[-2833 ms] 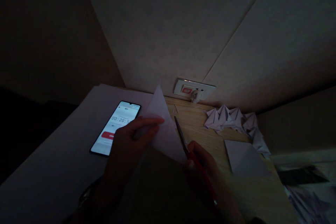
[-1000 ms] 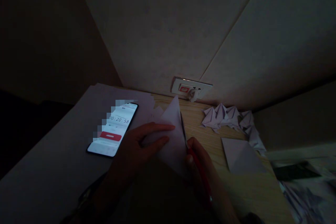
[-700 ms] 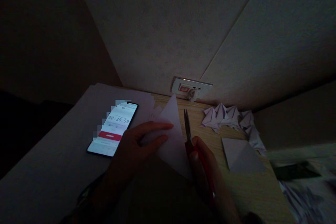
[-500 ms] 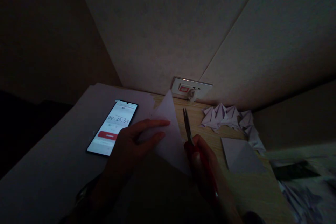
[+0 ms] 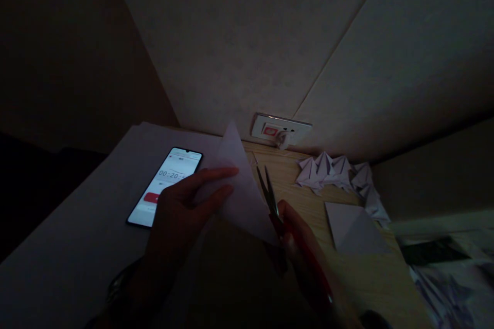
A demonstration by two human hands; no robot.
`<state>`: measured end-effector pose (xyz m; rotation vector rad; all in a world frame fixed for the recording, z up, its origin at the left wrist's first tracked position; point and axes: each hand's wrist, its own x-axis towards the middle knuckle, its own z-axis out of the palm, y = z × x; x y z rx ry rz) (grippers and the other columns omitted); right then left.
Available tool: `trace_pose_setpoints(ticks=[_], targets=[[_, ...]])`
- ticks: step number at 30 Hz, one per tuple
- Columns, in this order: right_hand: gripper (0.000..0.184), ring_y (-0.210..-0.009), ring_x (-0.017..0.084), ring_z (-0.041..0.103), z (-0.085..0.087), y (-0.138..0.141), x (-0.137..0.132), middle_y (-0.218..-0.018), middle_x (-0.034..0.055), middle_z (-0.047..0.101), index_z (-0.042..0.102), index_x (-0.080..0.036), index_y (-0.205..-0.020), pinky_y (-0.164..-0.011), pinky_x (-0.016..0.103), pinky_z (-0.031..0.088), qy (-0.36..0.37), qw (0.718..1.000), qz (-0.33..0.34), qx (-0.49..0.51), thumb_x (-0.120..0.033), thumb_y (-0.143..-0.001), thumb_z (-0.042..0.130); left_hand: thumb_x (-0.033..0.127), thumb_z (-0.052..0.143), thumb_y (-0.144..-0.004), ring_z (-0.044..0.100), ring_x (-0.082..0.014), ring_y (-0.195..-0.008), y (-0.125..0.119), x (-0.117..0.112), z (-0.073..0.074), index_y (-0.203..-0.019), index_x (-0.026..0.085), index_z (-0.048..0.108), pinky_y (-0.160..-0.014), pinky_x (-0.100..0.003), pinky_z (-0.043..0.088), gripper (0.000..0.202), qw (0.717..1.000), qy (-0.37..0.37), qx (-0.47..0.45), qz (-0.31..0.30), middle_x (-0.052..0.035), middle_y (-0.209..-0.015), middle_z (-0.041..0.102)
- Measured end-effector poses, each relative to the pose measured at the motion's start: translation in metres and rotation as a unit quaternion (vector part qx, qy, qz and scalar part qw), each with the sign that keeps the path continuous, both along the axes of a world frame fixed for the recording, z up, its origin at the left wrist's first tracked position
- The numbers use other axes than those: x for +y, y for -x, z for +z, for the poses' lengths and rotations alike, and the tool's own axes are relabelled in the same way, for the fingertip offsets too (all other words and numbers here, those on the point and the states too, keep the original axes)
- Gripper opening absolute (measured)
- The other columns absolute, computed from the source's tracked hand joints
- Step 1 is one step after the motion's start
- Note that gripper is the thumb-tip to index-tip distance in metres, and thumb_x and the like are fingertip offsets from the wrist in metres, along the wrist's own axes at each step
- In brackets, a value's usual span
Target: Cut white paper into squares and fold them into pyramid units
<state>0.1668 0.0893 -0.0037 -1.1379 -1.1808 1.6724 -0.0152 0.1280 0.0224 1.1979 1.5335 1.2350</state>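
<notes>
My left hand is closed on a white sheet of paper, with the thumb and forefinger lying over its face. The paper is folded to a point that stands up towards the wall. In my right hand is a pair of red-handled scissors, blades a little apart and tips up. The blades lie close along the paper's right edge; whether they touch it I cannot tell. Part of the handles is hidden by my fingers and the dark.
A lit phone showing a timer lies on large white sheets at left. Folded paper pieces sit in a curved row at right, near a paper square. Behind is a wall socket with a plug.
My left hand and the paper have shifted left and slightly up, partly covering the phone. The scissors have moved left, and their blades have spread apart.
</notes>
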Motion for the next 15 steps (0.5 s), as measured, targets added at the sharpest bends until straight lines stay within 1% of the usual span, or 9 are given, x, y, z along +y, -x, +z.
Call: trace_pose_setpoints(ticks=[3,7,10,15], targets=[[0.049,-0.041,0.008,0.027,-0.0021,-0.0006,0.0012,-0.049,-0.0097,0.039,0.040,-0.024,-0.077,-0.040,0.021,0.018,0.003,1.000,0.007,0.011,-0.069,-0.074,0.059,0.030,0.072,-0.072,0.070,-0.0220,-0.091,0.0003,-0.0002,0.0006,-0.089,0.032,0.077,-0.070,-0.027,0.059,0.018,1.000,0.013,0.005,0.001,0.0037,-0.098,0.078],[0.052,-0.041,0.008,0.028,-0.0054,-0.0027,0.0013,-0.052,-0.0101,0.038,0.040,-0.025,-0.079,-0.040,0.021,0.019,0.010,1.000,0.024,0.009,-0.072,-0.071,0.061,0.029,0.071,-0.073,0.070,-0.0233,-0.095,0.0002,0.0000,0.0016,-0.091,0.029,0.076,-0.077,-0.031,0.059,0.019,1.000,0.005,0.006,0.022,0.0023,-0.102,0.077],[0.052,-0.041,0.007,0.027,-0.0057,-0.0044,0.0006,-0.052,-0.0103,0.038,0.039,-0.025,-0.080,-0.041,0.022,0.019,0.016,0.999,0.037,0.007,-0.071,-0.072,0.060,0.028,0.072,-0.073,0.069,-0.0227,-0.097,-0.0005,0.0000,0.0025,-0.090,0.029,0.076,-0.080,-0.030,0.058,0.018,1.000,0.001,0.014,0.027,0.0035,-0.102,0.077],[0.052,-0.041,0.007,0.028,-0.0064,-0.0043,0.0015,-0.053,-0.0098,0.038,0.039,-0.025,-0.079,-0.043,0.023,0.019,0.014,0.999,0.033,-0.014,-0.073,-0.071,0.059,0.029,0.071,-0.073,0.069,-0.0230,-0.099,-0.0012,-0.0002,0.0023,-0.089,0.029,0.076,-0.081,-0.030,0.057,0.017,0.999,-0.002,0.034,0.028,0.0039,-0.103,0.077]])
